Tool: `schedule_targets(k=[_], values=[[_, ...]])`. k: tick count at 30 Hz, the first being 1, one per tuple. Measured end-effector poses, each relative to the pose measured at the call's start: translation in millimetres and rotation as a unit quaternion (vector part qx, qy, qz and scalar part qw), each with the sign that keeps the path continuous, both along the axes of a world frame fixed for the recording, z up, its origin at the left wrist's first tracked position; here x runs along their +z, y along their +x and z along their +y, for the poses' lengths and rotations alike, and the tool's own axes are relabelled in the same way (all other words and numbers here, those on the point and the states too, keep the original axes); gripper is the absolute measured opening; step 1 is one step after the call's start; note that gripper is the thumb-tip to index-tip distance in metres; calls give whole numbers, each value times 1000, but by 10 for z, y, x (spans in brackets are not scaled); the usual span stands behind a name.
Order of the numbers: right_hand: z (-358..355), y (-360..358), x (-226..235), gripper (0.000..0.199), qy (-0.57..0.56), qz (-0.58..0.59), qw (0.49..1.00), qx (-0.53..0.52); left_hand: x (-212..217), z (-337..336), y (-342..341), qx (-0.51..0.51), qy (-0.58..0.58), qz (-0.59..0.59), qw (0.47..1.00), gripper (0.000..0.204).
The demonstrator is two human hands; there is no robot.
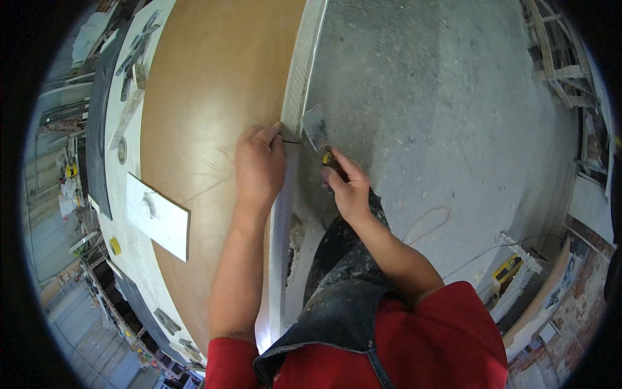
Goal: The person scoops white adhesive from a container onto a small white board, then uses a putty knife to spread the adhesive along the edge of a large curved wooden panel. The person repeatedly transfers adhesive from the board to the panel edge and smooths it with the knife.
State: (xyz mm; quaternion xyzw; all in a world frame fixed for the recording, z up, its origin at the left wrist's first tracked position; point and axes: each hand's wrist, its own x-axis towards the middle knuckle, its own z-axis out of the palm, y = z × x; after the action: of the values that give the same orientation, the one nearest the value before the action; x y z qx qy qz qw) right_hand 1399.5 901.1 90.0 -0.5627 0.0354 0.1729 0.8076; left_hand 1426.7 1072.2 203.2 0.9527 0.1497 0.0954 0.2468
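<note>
My right hand (346,188) is closed round the dark and yellow handle of a putty knife (313,124). Its broad grey blade points up beside the pale textured edge strip (302,71) of a large brown panel (207,71). Over that panel's right side, my left hand (260,162) has its fingers pinched together at the edge. A thin dark sliver (291,141) sticks out from its fingertips toward the blade; its kind is too small to make out. Left of my left forearm lies a white board (170,236) bearing a dab of pale paste (149,206).
Along the panel's far left runs a white surface with several hand tools (137,39), a round disc (122,152) and a yellow item (115,246). Grey concrete floor (440,117) spreads to the right. A cable (473,256) crosses it toward a yellow tool (506,267) and wooden boards.
</note>
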Motion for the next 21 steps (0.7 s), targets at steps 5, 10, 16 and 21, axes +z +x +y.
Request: schedule_targets(k=[5,10,16,21], values=[[61,-135,-181,47,-64,60,994,60,-30,10,-13,-25,25,-15,999,21],[-61,-184,-296,46,-142,-21,988,50,-1,-21,14,-7,14,13,1000,22],[-473,1,-226,45,-151,39,987,-34,-104,54,-100,-7,22,-14,1000,23],[-539,321,658,46,-157,41,985,-60,-80,-7,-630,19,16,1,1000,48]])
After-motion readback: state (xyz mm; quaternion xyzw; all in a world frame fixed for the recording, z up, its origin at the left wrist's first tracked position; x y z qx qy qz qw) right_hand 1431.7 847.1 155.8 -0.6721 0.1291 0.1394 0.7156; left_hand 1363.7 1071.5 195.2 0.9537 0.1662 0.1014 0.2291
